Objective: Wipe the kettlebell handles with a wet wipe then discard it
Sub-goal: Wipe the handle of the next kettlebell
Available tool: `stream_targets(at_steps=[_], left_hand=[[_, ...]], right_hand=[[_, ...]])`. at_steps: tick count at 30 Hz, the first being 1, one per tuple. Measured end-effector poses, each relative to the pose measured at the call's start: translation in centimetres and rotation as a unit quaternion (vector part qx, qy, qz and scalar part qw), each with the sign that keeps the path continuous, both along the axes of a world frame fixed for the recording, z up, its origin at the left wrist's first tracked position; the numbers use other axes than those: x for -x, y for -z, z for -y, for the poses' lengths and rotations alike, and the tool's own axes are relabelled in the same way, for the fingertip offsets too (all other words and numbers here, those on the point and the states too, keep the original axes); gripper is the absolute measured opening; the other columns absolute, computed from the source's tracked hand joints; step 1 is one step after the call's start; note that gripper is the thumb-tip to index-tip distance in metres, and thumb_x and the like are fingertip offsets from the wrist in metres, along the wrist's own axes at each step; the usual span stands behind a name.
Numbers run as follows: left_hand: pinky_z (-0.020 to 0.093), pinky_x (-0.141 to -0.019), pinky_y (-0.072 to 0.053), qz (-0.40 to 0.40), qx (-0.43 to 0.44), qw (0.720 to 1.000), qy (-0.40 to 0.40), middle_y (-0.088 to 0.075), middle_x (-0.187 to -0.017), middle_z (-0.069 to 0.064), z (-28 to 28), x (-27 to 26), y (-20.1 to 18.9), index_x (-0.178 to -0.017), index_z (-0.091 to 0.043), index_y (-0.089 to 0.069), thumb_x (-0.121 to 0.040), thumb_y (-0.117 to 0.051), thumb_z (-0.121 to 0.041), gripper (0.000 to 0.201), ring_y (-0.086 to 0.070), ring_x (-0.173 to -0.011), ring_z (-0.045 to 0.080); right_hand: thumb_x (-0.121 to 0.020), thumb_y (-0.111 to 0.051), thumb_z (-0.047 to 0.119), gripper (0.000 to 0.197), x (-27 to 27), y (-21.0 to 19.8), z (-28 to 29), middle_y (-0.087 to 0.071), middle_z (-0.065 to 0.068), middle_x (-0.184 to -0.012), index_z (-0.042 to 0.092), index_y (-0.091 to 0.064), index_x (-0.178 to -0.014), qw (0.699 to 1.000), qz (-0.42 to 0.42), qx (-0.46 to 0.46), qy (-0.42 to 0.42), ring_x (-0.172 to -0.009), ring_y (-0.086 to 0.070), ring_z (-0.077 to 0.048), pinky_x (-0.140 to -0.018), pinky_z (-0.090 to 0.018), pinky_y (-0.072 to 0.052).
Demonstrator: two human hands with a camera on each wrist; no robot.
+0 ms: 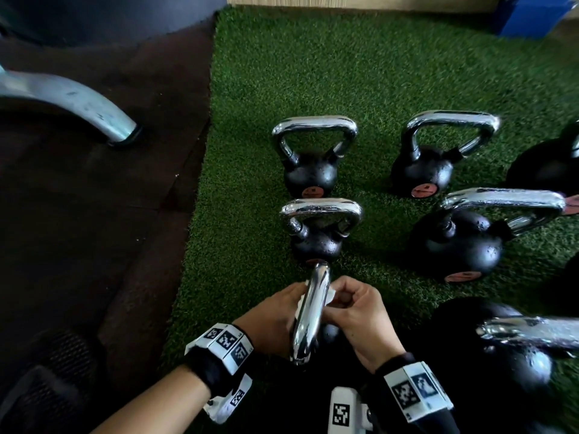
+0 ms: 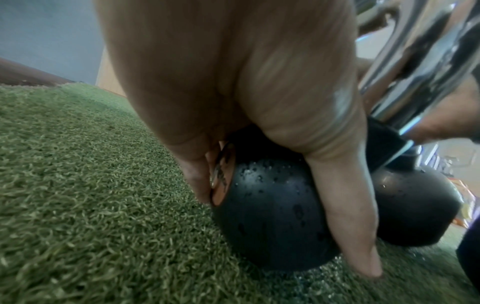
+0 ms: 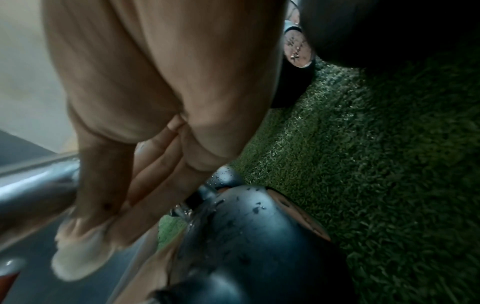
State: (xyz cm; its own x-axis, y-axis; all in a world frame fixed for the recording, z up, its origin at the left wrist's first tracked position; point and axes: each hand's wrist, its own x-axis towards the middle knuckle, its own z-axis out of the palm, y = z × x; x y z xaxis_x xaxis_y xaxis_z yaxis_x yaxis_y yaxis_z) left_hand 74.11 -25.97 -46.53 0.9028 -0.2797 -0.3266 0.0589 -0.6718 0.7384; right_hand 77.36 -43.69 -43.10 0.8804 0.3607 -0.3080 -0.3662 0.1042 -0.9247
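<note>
The nearest kettlebell's chrome handle stands between my two hands, seen end-on from above. My right hand pinches the white wet wipe against the handle's right side. The right wrist view shows the wipe bunched under the fingertips beside the handle. My left hand lies against the handle's left side. Its thumb and fingers point down fairly straight and hold nothing I can see. A white edge of the wipe shows by its knuckles.
Several more black kettlebells with chrome handles stand on the green turf, one straight ahead, others behind it and to the right. Dark rubber flooring with a metal machine foot lies left.
</note>
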Motion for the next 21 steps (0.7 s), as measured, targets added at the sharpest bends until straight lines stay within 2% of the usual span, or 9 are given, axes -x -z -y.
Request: stream_targets(at_steps=[2,4,5,7,10,13,15,18,21], left_hand=[[0.048,-0.105,-0.050,0.001,0.021,1.000,-0.021,-0.059,-0.137,0.009,0.2,0.1,-0.1,-0.139,-0.012,-0.049,-0.090,-0.064,-0.021,0.052,-0.059,-0.124,0.029],[0.047,-0.108,-0.048,0.019,0.013,1.000,-0.003,-0.057,-0.141,0.006,0.1,-0.1,0.1,-0.142,-0.017,-0.047,-0.089,-0.069,-0.022,0.058,-0.057,-0.128,0.026],[0.045,-0.113,-0.045,0.038,0.015,0.999,0.016,-0.054,-0.146,0.004,-0.1,-0.2,0.4,-0.147,-0.022,-0.044,-0.089,-0.073,-0.022,0.064,-0.053,-0.134,0.023],[0.039,-0.120,-0.038,0.083,0.026,0.995,0.055,-0.044,-0.156,0.001,-0.3,-0.2,0.5,-0.155,-0.034,-0.032,-0.089,-0.074,-0.033,0.078,-0.044,-0.144,0.019],[0.039,-0.117,-0.041,0.107,0.037,0.992,0.059,-0.038,-0.160,-0.003,-0.6,-0.1,1.1,-0.158,-0.035,-0.029,-0.087,-0.074,-0.040,0.084,-0.044,-0.145,0.015],[0.030,-0.118,-0.039,0.114,0.056,0.991,0.045,-0.032,-0.162,-0.017,-0.6,0.1,1.3,-0.159,-0.037,-0.028,-0.087,-0.073,-0.043,0.085,-0.039,-0.145,0.000],[0.026,-0.118,-0.038,0.112,0.084,0.990,0.034,-0.032,-0.162,-0.019,-0.6,0.1,1.3,-0.160,-0.035,-0.027,-0.088,-0.076,-0.040,0.087,-0.037,-0.145,-0.004],[0.033,-0.114,-0.044,0.101,0.098,0.990,0.018,-0.041,-0.155,-0.013,-0.6,0.2,1.2,-0.157,-0.038,-0.030,-0.086,-0.077,-0.045,0.085,-0.048,-0.139,0.003],[0.039,-0.110,-0.048,0.109,0.018,0.992,0.061,-0.038,-0.156,-0.006,-0.9,0.2,1.1,-0.159,-0.031,-0.027,-0.078,-0.084,-0.047,0.101,-0.051,-0.137,0.016]], right_hand=[[-0.051,-0.088,0.015,0.029,0.1,0.0,0.0,-0.076,-0.018,-0.082,0.020,-0.067,-0.070,1.000,0.018,0.020,0.011,-0.075,-0.075,-0.028,-0.065,-0.033,-0.059],[-0.053,-0.085,0.014,0.025,0.0,-0.3,0.0,-0.076,-0.016,-0.078,0.019,-0.066,-0.069,0.998,0.036,0.045,0.024,-0.072,-0.074,-0.026,-0.064,-0.033,-0.059],[-0.055,-0.084,0.014,0.024,-0.1,-0.4,-0.1,-0.075,-0.015,-0.076,0.018,-0.065,-0.069,0.996,0.046,0.064,0.040,-0.071,-0.073,-0.025,-0.064,-0.035,-0.060],[-0.056,-0.082,0.016,0.020,-0.3,-0.6,-0.3,-0.074,-0.011,-0.071,0.017,-0.064,-0.067,0.989,0.064,0.109,0.073,-0.066,-0.071,-0.022,-0.064,-0.038,-0.059],[-0.064,-0.079,0.009,0.018,-0.4,-0.7,-0.7,-0.071,-0.005,-0.062,0.016,-0.062,-0.065,0.976,0.084,0.174,0.103,-0.056,-0.065,-0.010,-0.052,-0.028,-0.054],[-0.070,-0.077,0.005,0.019,-0.3,-0.8,-1.2,-0.068,-0.001,-0.056,0.014,-0.063,-0.063,0.969,0.068,0.205,0.123,-0.048,-0.060,-0.004,-0.046,-0.019,-0.046],[-0.070,-0.076,0.007,0.019,-0.3,-0.9,-1.3,-0.066,0.003,-0.052,0.016,-0.063,-0.060,0.963,0.075,0.232,0.119,-0.044,-0.056,-0.001,-0.043,-0.017,-0.042],[-0.066,-0.069,0.001,0.016,-0.5,-1.2,-1.3,-0.065,0.001,-0.050,0.012,-0.061,-0.059,0.954,0.064,0.274,0.102,-0.044,-0.057,-0.006,-0.041,-0.021,-0.043],[-0.063,-0.069,0.003,0.011,-1.0,-1.8,-1.4,-0.067,0.001,-0.055,0.012,-0.063,-0.062,0.936,0.071,0.340,0.053,-0.050,-0.059,-0.008,-0.045,-0.020,-0.047]])
